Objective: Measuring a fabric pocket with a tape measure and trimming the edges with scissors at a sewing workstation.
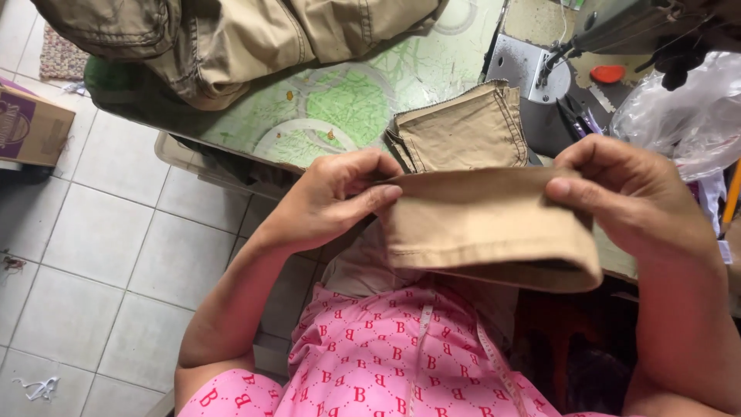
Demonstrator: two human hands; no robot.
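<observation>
I hold a folded khaki fabric piece [486, 224] stretched between both hands, just above my lap. My left hand [328, 197] pinches its left end between thumb and fingers. My right hand [625, 193] grips its right end, thumb on the front. Behind it, a stack of similar khaki pieces [463, 127] lies on the table near the sewing machine [617, 27]. A measuring tape [490, 363] hangs over my pink patterned top.
A green-patterned table [340, 100] carries a heap of khaki garments [231, 38] at the back left. Scissors [575, 116] and a clear plastic bag [687, 108] sit at the right. A cardboard box [31, 127] stands on the tiled floor at the left.
</observation>
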